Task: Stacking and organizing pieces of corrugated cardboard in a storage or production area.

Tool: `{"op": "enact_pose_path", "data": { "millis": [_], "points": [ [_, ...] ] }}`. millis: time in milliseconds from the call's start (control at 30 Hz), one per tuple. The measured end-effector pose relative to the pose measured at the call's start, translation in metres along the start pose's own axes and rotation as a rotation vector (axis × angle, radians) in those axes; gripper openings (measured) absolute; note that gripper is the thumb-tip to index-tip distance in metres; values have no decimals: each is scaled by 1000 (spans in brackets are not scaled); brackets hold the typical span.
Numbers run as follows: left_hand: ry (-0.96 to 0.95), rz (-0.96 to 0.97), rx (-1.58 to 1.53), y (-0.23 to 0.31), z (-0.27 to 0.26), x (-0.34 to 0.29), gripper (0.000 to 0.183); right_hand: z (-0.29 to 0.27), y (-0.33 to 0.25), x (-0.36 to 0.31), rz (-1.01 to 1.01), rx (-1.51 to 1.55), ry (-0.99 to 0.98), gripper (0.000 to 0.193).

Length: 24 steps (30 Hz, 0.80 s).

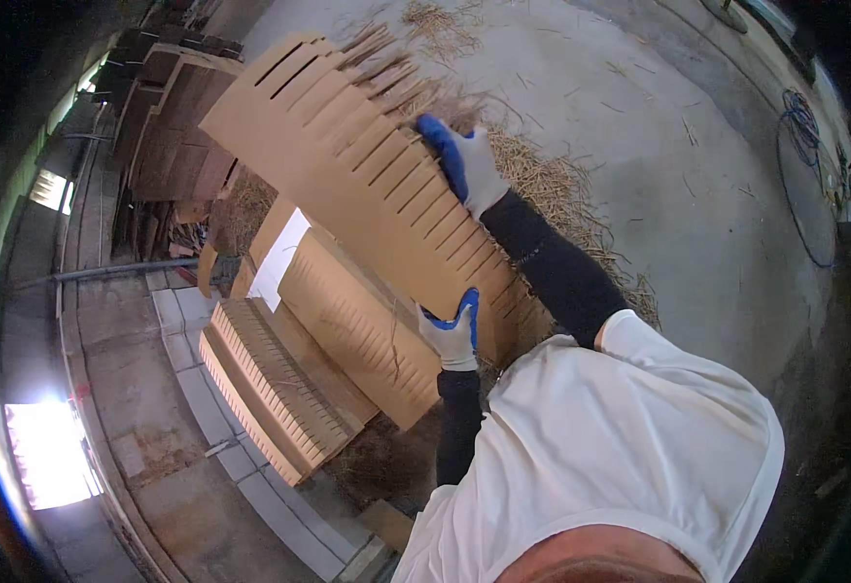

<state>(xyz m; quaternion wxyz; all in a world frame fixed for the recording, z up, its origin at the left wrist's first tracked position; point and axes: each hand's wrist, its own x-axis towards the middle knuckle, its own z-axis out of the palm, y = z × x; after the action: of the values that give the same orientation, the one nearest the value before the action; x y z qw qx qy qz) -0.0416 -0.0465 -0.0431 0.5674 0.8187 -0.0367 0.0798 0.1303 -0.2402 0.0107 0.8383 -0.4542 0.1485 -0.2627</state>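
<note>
A large tan cardboard sheet (pixel 347 170) slants across the middle, with a long row of narrow slots cut along its right edge. My left hand (pixel 451 335), in a white glove with blue coating, is closed on the sheet's near edge. My right hand (pixel 464 163), gloved alike, rests against the slotted edge farther up, its fingers stretched out along it. Thin brown strips (pixel 382 68) stick out from that edge beyond my right hand. Beneath the held sheet lie more slotted cardboard sheets (pixel 347 325).
Left of these lies a stack of slotted cardboard (pixel 270 389). Dark brown boards (pixel 177 126) are piled at the far left. Loose straw-like slivers (pixel 552 189) cover the concrete floor (pixel 659 146) beside my right arm. A blue hose (pixel 802 126) hangs at the far right.
</note>
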Motion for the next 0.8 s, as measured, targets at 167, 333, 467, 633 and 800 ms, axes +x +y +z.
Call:
{"op": "enact_pose_path", "data": {
  "millis": [167, 333, 467, 633, 800],
  "points": [
    [63, 15, -236, -16, 10, -1, 67, -2, -3, -2, 304, 611, 25, 31],
    [34, 40, -148, 4, 6, -3, 67, -5, -36, -13, 60, 29, -223, 32],
    [36, 114, 65, 5, 6, -1, 64, 10, -62, -11, -226, -165, -257, 32],
    [29, 64, -102, 27, 10, 1, 63, 12, -53, -3, 48, 308, -98, 30],
    [23, 72, -49, 2, 15, -8, 70, -6, -11, 20, 372, 618, -6, 22]
  ]
}}
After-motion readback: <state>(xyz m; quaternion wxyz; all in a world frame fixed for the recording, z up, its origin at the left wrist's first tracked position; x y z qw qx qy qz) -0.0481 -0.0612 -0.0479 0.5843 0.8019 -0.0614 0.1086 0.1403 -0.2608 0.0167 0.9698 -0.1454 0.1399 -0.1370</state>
